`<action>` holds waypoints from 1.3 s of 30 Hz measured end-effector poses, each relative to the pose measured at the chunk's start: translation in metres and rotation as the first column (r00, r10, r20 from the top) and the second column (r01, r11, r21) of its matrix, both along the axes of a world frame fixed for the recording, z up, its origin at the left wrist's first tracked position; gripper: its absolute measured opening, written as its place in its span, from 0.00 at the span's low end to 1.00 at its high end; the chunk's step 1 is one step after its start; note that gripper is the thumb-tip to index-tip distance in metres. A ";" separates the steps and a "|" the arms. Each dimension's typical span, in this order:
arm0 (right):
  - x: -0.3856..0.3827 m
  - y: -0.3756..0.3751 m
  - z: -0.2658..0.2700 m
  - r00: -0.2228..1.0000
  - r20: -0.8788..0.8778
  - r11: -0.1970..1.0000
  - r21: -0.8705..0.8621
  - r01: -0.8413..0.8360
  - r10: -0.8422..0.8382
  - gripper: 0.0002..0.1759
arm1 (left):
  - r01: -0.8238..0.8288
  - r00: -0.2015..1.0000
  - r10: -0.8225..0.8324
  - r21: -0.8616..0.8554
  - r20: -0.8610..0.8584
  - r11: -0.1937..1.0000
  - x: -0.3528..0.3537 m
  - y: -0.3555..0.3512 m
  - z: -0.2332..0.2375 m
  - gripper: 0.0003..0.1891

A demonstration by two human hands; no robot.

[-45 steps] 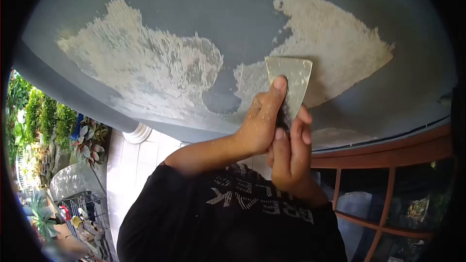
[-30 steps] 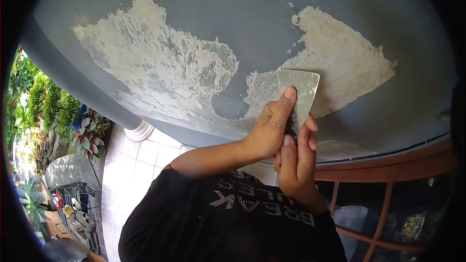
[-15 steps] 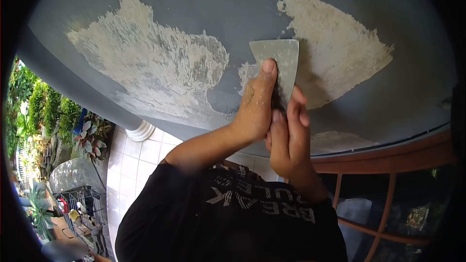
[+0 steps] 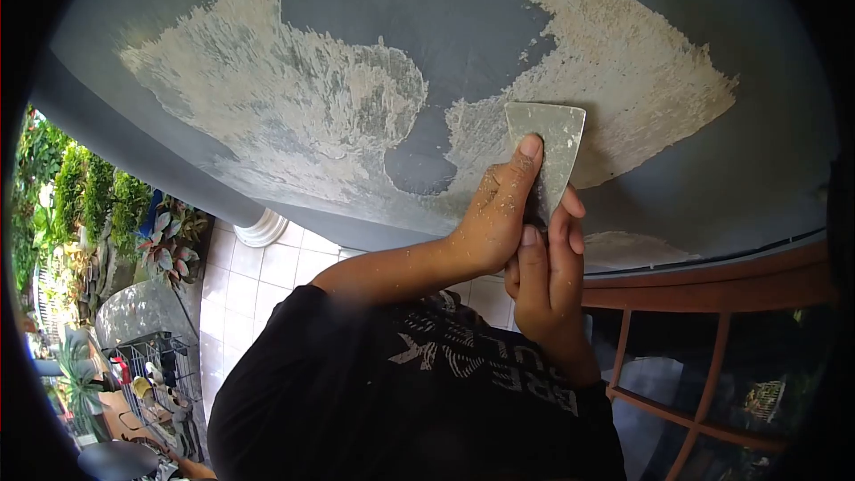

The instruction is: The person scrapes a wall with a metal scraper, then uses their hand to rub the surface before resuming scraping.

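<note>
Left hand, centre of frame: fingers curled in, one finger stretched flat along the scraper blade; skin dusted with pale flecks. Right hand just below and to its right, closed tight round the scraper's handle; handle mostly hidden inside the fist; the two hands touch. Scraper blade juts up past both hands, its wide edge uppermost, laid against the grey surface; edge sits at the lower rim of the right bare patch, right of centre. Second bare patch at upper left, apart from the blade. Black shirt fills the bottom; wooden frame lower right; plants and tiled floor at left.
</note>
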State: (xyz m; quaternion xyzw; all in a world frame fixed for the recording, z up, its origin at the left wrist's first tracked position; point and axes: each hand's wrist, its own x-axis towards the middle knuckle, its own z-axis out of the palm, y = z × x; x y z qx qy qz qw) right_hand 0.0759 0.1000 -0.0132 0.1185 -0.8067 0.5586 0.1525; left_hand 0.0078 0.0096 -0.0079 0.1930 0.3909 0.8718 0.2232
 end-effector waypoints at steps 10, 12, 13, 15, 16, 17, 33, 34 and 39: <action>0.004 -0.005 0.003 1.000 -0.001 0.996 0.083 0.020 -0.020 0.23 | 0.020 1.000 -0.020 -0.008 -0.007 1.000 -0.002 -0.008 0.006 0.39; 0.003 -0.006 0.002 0.999 0.014 0.995 0.096 0.042 -0.043 0.23 | 0.019 1.000 -0.019 -0.034 -0.018 0.999 -0.004 -0.008 0.005 0.39; 0.002 -0.007 0.002 0.999 0.022 0.995 0.089 0.047 -0.049 0.23 | 0.031 0.998 -0.030 0.010 -0.054 0.999 -0.004 -0.010 0.006 0.38; -0.003 -0.006 0.004 0.998 0.048 0.999 0.041 0.029 -0.031 0.23 | 0.012 1.000 -0.012 0.004 -0.026 1.000 -0.005 -0.006 0.007 0.38; -0.001 -0.004 0.003 0.997 0.074 1.000 0.015 0.011 -0.012 0.22 | 0.001 1.000 -0.001 -0.007 -0.007 1.000 -0.004 -0.006 0.006 0.38; 0.000 -0.002 0.002 0.995 0.100 1.000 -0.011 -0.005 0.006 0.22 | -0.021 0.999 0.020 -0.019 -0.027 1.000 -0.005 -0.003 0.004 0.37; -0.001 -0.004 -0.007 1.000 -0.014 0.990 0.140 0.019 -0.017 0.22 | 0.080 0.997 -0.081 0.060 0.013 0.995 -0.006 -0.009 0.003 0.38; -0.001 -0.002 -0.005 1.000 0.018 0.996 0.094 0.000 -0.001 0.22 | 0.048 0.999 -0.048 0.036 0.009 0.998 -0.008 -0.006 0.004 0.38; -0.002 0.002 0.002 1.000 0.004 0.999 0.049 -0.017 0.017 0.23 | 0.021 1.000 -0.022 0.028 0.016 0.999 -0.002 -0.002 0.003 0.38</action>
